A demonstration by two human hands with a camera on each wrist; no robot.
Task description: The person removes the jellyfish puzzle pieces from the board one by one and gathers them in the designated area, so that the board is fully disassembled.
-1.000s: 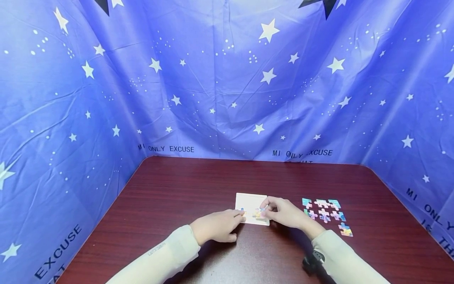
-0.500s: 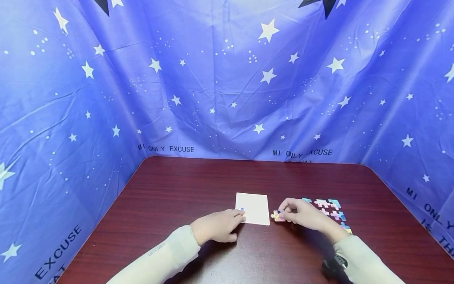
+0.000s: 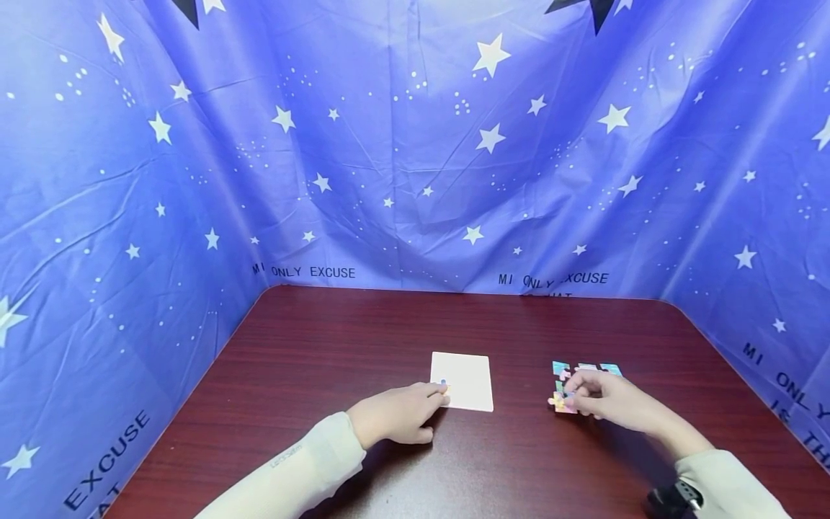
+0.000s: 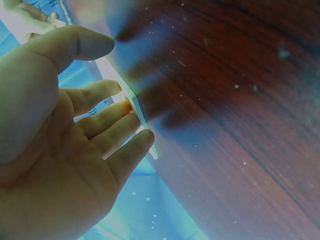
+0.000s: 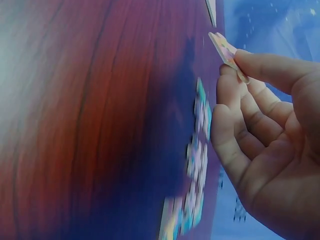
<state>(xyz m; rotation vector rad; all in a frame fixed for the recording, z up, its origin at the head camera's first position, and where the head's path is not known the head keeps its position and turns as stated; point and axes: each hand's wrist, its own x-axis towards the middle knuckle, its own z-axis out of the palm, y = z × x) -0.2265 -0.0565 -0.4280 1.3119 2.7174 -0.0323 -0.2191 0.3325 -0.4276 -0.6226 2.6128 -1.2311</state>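
Note:
My right hand (image 3: 612, 400) pinches a yellow and pink jigsaw piece (image 3: 561, 403) between thumb and fingers. In the right wrist view this piece (image 5: 223, 48) is tilted and held off the table. My left hand (image 3: 398, 412) rests at the left edge of a white puzzle board (image 3: 468, 378), its fingertips touching that edge. Beside those fingertips a small jigsaw piece with a blue spot (image 3: 444, 382) lies on the board, partly hidden. In the left wrist view, the fingers (image 4: 132, 155) are loosely extended against the board's rim.
Several loose jigsaw pieces (image 5: 197, 160) lie in rows on the dark red table (image 3: 324, 339), below and behind my right hand, which partly hides them. A blue curtain with stars (image 3: 415, 144) hangs round the table's back and sides.
My right hand has moved right, away from over the board, carrying the yellow and pink jigsaw piece to the loose pieces. My left hand has stayed at the board's left edge.

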